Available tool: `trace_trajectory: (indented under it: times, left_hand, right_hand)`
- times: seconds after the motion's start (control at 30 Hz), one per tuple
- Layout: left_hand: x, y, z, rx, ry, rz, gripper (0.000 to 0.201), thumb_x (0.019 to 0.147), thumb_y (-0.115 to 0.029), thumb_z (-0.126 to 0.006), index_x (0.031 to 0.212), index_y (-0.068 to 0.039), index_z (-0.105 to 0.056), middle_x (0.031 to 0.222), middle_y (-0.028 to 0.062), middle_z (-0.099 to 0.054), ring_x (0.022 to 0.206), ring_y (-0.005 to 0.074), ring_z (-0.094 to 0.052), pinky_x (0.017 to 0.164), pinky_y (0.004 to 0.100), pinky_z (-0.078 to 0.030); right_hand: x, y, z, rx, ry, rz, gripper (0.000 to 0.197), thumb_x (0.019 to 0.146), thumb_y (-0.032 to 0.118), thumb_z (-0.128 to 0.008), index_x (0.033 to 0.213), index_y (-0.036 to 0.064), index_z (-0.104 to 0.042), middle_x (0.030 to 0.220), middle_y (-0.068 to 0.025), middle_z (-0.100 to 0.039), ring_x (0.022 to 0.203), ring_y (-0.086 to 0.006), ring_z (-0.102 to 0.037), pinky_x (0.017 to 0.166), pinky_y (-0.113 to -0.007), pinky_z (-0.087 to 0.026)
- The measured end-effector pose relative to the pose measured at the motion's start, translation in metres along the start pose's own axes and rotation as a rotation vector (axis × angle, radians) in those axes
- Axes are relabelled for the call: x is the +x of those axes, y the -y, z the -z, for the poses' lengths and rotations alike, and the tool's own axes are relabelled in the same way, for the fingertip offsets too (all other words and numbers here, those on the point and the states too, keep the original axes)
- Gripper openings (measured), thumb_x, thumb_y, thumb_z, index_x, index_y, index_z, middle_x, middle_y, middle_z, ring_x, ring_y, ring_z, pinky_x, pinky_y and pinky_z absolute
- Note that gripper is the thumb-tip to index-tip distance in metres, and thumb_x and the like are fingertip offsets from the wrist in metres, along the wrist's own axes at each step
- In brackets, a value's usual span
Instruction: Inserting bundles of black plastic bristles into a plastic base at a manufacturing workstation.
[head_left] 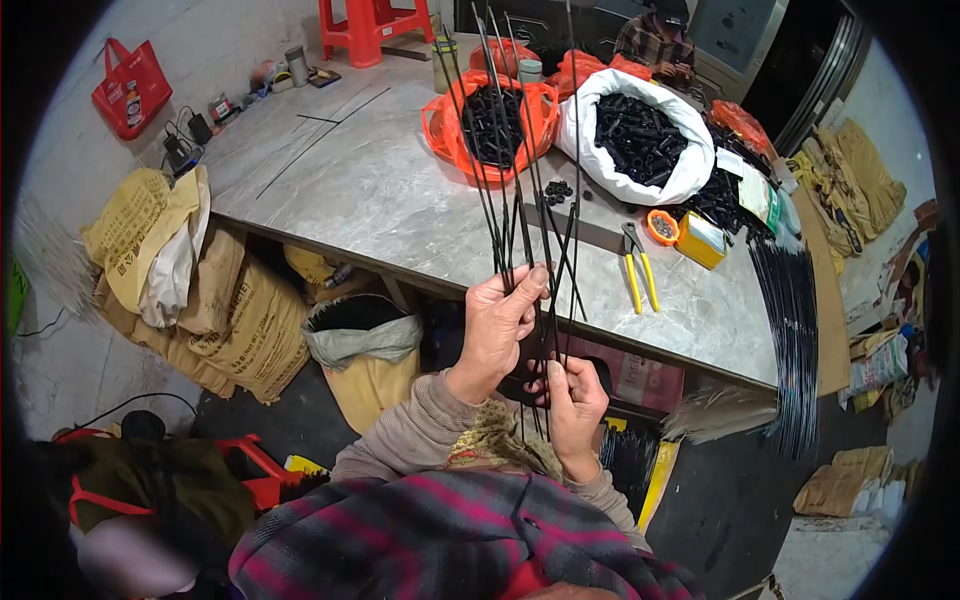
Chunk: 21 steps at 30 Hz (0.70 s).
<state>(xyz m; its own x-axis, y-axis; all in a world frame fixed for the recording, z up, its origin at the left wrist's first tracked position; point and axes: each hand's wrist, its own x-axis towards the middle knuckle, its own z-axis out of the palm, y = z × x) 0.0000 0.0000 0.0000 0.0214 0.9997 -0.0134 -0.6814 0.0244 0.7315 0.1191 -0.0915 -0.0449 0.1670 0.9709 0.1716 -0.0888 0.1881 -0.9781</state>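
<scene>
Several long, thin black rods (pixel 508 238) stand roughly upright in front of me, their upper ends fanned out over the table. My left hand (pixel 495 332) is closed around them at mid-length, thumb pressed against the fingers. Lower and to the right, my right hand (pixel 576 408) pinches the lower part of the same rods. Beyond them on the grey table (pixel 360 205) are a few small black caps (pixel 558 192) and a dark flat bar (pixel 600 236). To their right lie yellow-handled pliers (pixel 632 282).
An orange plastic bag (pixel 434 135) and a white sack (pixel 697 150) hold black tubular pieces. Near them are an orange cup (pixel 661 228) and a yellow box (pixel 702 243). More rods (pixel 785 330) overhang the right edge. Another person (pixel 640 42) sits across. Sacks (pixel 258 330) stand lower left.
</scene>
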Motion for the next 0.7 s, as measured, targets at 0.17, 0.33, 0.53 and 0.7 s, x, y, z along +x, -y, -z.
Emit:
trace_trajectory:
  times: [0.17,0.33,0.53,0.7]
  left_hand:
    - [-0.001,-0.006,-0.004,0.020,0.005,0.032,0.021,0.094,-0.020,-0.074,0.103,-0.001,-0.072,0.079,-0.0035,-0.062,0.057,-0.0003,-0.045,0.044,0.0166,-0.029]
    - [0.005,-0.009,0.001,-0.014,0.024,0.066,0.020,0.091,-0.020,-0.077,0.101,-0.002,-0.073,0.078,-0.0044,-0.063,0.054,-0.0018,-0.041,0.042,0.0160,-0.027]
    - [0.008,-0.010,0.002,0.014,0.027,0.081,0.016,0.094,-0.020,-0.074,0.096,-0.004,-0.071,0.078,-0.0035,-0.064,0.058,-0.0006,-0.047,0.044,0.0157,-0.028]
    - [0.012,-0.011,0.003,0.056,0.029,0.037,0.015,0.094,-0.018,-0.072,0.098,-0.003,-0.071,0.085,0.0024,-0.070,0.058,-0.0014,-0.047,0.044,0.0145,-0.029]
  right_hand:
    - [-0.001,0.001,-0.002,-0.015,-0.010,-0.009,0.012,0.103,0.010,-0.057,0.110,0.0002,-0.059,0.095,-0.0089,-0.074,0.071,-0.0077,-0.066,0.058,-0.020,-0.049]
    - [0.000,0.001,-0.003,-0.019,-0.003,-0.018,0.014,0.103,0.010,-0.058,0.111,-0.0009,-0.059,0.094,-0.0082,-0.074,0.070,-0.0075,-0.066,0.057,-0.020,-0.049]
    - [0.000,0.003,-0.004,-0.016,-0.011,-0.022,0.016,0.103,0.010,-0.059,0.113,-0.0022,-0.061,0.094,-0.0074,-0.073,0.071,-0.0073,-0.067,0.057,-0.019,-0.049]
    - [0.000,0.002,-0.003,0.021,-0.003,-0.043,0.018,0.103,0.010,-0.058,0.116,-0.0027,-0.061,0.097,-0.0077,-0.074,0.074,-0.0080,-0.067,0.060,-0.020,-0.050]
